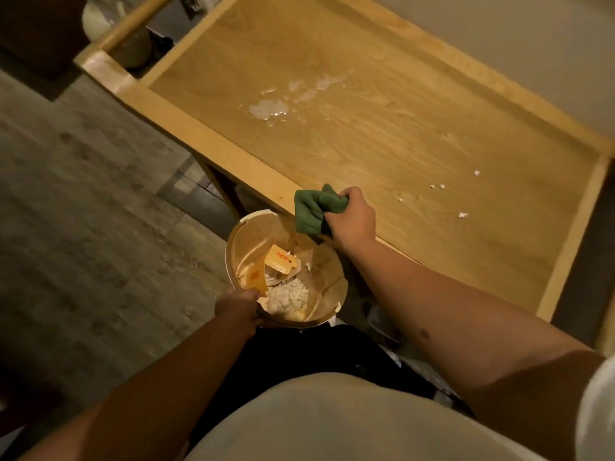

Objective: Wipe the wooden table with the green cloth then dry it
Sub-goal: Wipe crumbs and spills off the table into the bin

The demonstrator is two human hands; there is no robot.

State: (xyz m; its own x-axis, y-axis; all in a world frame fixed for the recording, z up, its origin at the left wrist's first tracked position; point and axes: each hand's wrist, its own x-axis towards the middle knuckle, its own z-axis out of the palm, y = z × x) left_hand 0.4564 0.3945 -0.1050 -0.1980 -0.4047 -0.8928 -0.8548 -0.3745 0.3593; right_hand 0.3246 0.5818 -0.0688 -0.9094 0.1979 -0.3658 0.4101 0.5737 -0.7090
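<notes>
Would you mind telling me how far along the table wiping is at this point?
Partly done. Scraps already sit in the bowl held by the left hand at the table edge. The right hand grips the green cloth over the bowl. Left to do: the wet smear mid-table, white crumbs near the far end, then drying.

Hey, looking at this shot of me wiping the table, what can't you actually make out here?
Head view only:
- Print on the orange packets in the bowl: too small and blurred.
- Table far end: cut off by the top edge.
- Items under the table: dark, hidden by the tabletop.
- Pale object top left: cropped and blurred.
- Cloth underside: hidden, bunched in the right hand.
</notes>
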